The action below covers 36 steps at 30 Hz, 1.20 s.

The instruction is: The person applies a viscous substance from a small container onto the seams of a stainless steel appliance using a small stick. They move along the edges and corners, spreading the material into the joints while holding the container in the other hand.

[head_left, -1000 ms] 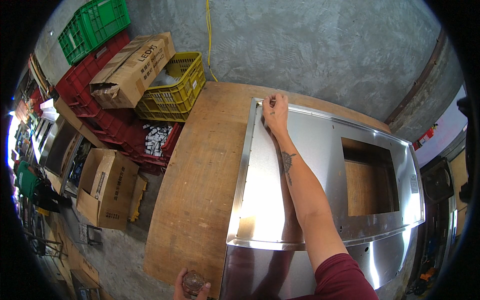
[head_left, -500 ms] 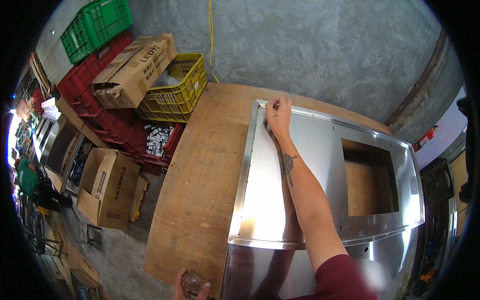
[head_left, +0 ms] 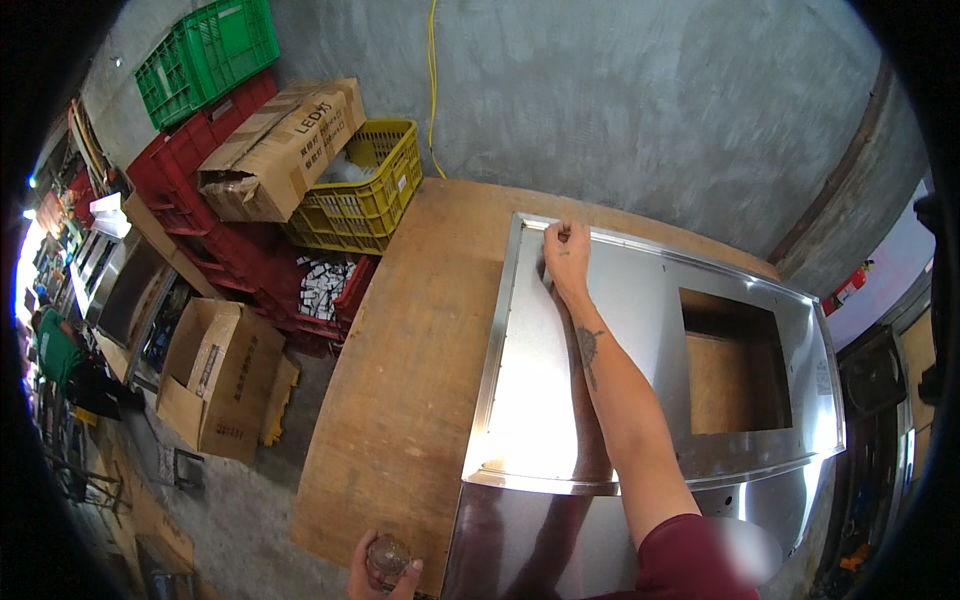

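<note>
A large shiny sheet-metal panel [head_left: 630, 340] with raised rims and a rectangular cut-out lies in front of me. My right hand [head_left: 568, 258] reaches across it to the far rim near the far left corner. Its fingers are pinched together there; whatever they hold is too small or hidden to make out. At the lower edge, my left hand [head_left: 362, 572] grips a small round, clear container [head_left: 388, 556], whose contents I cannot tell. That hand is beside the panel's near left corner, over the wooden board.
Under the panel is a wooden tabletop [head_left: 390, 370]. At the left stand red crates [head_left: 205, 255], a yellow crate [head_left: 375, 205], a green crate [head_left: 210, 60] and cardboard boxes [head_left: 235, 385]. A grey wall [head_left: 620, 110] rises behind. A person in green [head_left: 60, 350] is far left.
My right hand has shifted slightly rightward along the far rim and a little nearer to me, still pinched. My left hand keeps the round container in its grip. The view has tilted slightly.
</note>
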Each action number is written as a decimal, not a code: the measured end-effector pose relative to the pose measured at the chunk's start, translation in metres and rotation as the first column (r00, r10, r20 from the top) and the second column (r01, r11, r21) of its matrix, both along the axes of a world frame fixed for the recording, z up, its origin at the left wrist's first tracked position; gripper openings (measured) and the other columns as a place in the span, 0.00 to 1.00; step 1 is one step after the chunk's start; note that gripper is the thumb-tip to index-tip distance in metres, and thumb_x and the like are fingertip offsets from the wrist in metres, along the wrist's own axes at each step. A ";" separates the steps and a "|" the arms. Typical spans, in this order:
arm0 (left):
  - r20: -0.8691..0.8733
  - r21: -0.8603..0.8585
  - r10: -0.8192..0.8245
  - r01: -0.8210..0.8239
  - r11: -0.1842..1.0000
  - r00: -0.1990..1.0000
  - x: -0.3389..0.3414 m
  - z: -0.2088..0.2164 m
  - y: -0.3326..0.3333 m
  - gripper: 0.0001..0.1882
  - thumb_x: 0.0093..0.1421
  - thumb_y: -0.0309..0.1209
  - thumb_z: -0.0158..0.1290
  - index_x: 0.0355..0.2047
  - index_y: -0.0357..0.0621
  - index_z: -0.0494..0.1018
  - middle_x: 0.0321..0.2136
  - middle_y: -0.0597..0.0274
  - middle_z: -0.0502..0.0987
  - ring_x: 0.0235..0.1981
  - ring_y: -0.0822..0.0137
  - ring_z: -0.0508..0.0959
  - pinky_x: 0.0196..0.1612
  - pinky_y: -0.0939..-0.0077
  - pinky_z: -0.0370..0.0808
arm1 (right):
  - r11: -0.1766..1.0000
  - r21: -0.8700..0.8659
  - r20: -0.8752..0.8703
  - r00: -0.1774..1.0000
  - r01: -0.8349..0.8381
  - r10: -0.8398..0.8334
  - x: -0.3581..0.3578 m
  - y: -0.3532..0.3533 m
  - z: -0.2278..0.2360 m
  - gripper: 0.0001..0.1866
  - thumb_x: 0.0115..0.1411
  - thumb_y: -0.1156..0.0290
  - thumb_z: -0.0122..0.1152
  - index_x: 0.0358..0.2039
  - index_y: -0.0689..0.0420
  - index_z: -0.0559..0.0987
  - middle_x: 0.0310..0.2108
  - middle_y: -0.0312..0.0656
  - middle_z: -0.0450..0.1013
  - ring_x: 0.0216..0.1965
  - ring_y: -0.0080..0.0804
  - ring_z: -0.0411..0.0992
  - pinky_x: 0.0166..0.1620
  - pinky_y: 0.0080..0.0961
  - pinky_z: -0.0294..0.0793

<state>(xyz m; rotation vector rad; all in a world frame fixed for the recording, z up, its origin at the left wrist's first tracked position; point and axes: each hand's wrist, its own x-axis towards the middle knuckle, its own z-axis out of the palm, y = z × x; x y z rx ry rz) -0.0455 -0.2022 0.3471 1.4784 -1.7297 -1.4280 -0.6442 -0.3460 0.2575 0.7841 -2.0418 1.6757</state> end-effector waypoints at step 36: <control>-0.208 -0.491 -0.670 0.516 0.702 0.713 0.173 0.040 0.253 0.41 0.58 0.19 0.74 0.72 0.39 0.72 0.57 0.50 0.84 0.56 0.58 0.86 0.57 0.64 0.85 | 0.918 0.230 0.049 0.946 -0.322 0.320 0.664 0.566 0.169 0.13 0.67 0.77 0.78 0.50 0.59 0.86 0.49 0.49 0.75 0.43 0.36 0.81 0.43 0.33 0.86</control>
